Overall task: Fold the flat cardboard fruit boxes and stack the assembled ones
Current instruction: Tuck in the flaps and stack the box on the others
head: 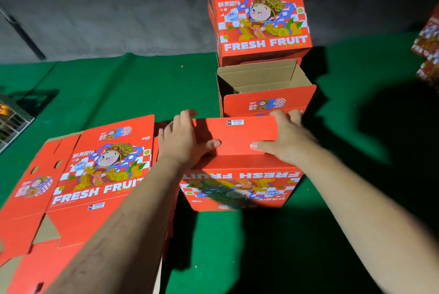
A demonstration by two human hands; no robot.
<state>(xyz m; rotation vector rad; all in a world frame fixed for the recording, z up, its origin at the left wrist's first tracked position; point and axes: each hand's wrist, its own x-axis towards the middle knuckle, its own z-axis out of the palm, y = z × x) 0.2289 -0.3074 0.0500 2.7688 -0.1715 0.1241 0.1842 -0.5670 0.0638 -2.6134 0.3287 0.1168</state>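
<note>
A red fruit box [240, 186] stands upside down on the green cloth in front of me, its "FRESH FRUIT" print inverted. Its bottom flap [237, 137] lies flat on top. My left hand [183, 139] holds the flap's left end, thumb on top and fingers over the far edge. My right hand [285, 139] holds the right end the same way. Left of it lies a pile of flat printed boxes [90, 175]. Behind stands an assembled open box [266, 94], and another assembled box [259, 13] sits beyond it, tilted toward me.
Green cloth [142, 84] covers the work surface up to a grey wall [107, 8]. More red boxes [427, 44] show at the right edge. A wire crate [11, 120] sits at the far left. Dark shadow covers the cloth to my right.
</note>
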